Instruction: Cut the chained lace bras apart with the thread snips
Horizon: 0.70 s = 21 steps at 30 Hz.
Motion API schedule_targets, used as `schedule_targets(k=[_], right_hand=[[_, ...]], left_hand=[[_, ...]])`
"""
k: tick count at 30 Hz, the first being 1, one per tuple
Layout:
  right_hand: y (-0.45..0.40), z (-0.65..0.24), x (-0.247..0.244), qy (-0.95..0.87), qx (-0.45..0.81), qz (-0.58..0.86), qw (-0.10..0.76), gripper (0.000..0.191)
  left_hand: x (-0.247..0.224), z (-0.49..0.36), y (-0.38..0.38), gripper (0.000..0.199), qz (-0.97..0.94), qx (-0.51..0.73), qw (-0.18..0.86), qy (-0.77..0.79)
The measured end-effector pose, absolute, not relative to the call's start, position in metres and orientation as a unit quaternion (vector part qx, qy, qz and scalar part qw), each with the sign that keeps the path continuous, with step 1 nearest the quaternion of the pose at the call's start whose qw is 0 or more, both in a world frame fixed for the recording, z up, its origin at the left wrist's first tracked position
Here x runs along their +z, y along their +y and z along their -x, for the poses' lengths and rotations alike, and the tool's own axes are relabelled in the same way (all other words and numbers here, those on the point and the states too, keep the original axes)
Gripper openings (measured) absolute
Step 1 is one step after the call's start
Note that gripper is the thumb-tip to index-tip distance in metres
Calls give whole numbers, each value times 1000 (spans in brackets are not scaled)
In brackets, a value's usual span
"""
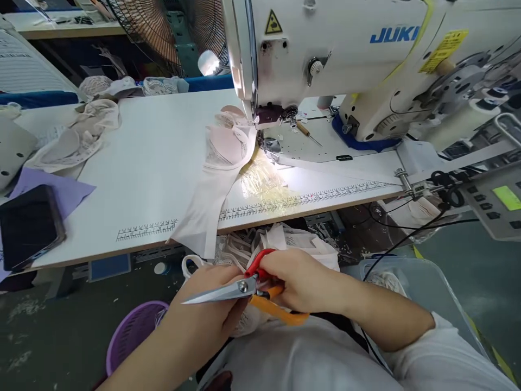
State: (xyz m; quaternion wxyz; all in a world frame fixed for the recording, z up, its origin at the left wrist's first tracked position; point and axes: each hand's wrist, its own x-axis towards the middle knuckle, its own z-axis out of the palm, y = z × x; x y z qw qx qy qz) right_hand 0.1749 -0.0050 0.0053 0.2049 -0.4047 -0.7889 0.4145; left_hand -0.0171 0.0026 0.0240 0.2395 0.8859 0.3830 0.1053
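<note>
Scissors (pixel 228 292) with one red and one orange handle are in my right hand (pixel 295 277), their blades closed and pointing left across my left hand. My left hand (pixel 211 304) is closed at the pale lace fabric (pixel 246 320) in my lap; its fingertips are partly hidden behind the scissors. More pale garments (pixel 309 244) lie just beyond both hands, below the table edge. On the table, a pale pink bra piece (pixel 226 146) lies under the sewing machine's needle area, with its band hanging over the front edge.
The sewing machine (pixel 325 60) stands at the back right of the white table (pixel 142 157). A phone (pixel 30 225) lies at the left, near lace pieces (pixel 81 136). A purple basket (pixel 132 331) is at lower left, a clear bin (pixel 431 282) at right. Black cables hang nearby.
</note>
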Motion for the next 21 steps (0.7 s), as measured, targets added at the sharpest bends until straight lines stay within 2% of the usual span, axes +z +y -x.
schedule_targets(k=[3, 6, 9, 12, 16, 21], right_hand=[[-3, -181, 6, -772, 441, 404, 214, 24], [-2, -190, 9, -754, 465, 410, 217, 24], [-1, -195, 10, -750, 474, 413, 206, 28], [-2, -196, 7, -755, 465, 416, 201, 30], [-6, -199, 3, -767, 447, 415, 202, 27], [-17, -205, -1, -774, 419, 426, 210, 21]], left_hand=[[28, 34, 9, 24, -910, 61, 187, 365], [32, 58, 11, 20, -910, 79, 165, 373], [32, 77, 2, 17, -850, 144, 219, 457], [30, 89, -8, 19, -760, 144, 305, 555], [25, 99, -1, 16, -777, 133, 323, 523], [25, 88, 8, 8, -776, 212, 337, 489]])
